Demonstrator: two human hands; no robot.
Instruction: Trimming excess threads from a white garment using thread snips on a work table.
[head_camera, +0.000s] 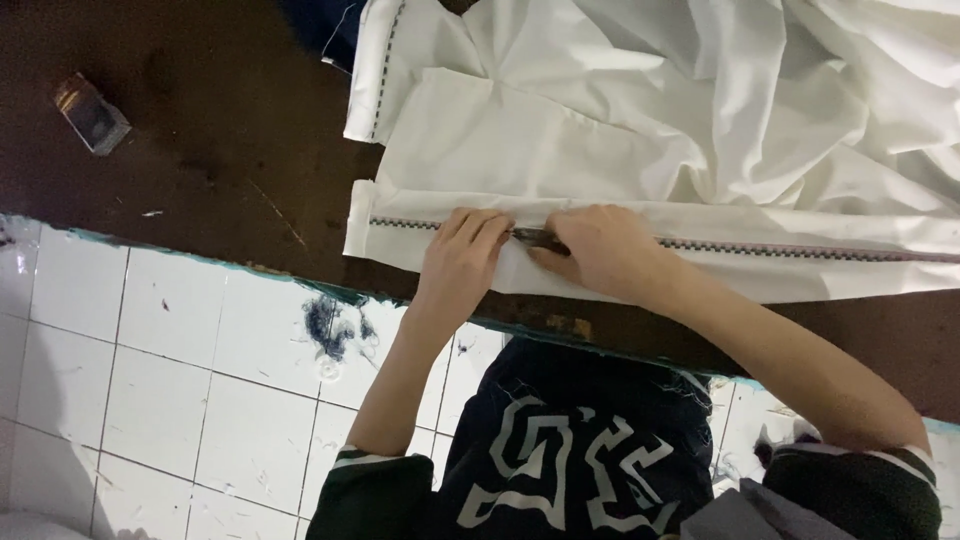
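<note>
A large white cloth (640, 130) lies rumpled over a dark brown table (200, 140). Its folded near edge carries a line of dark stitching (800, 250). My left hand (462, 258) presses flat on that edge, fingers on the stitch line. My right hand (598, 250) rests just to its right and pinches a small dark metal tool (535, 238), whose tip lies on the seam between the two hands. I cannot tell what kind of tool it is.
A small grey box (92, 114) sits at the table's far left. The table's near edge (300, 275) has chipped teal paint. Below it is a white tiled floor (180, 400) strewn with thread scraps. My dark patterned clothing (570, 460) fills the bottom centre.
</note>
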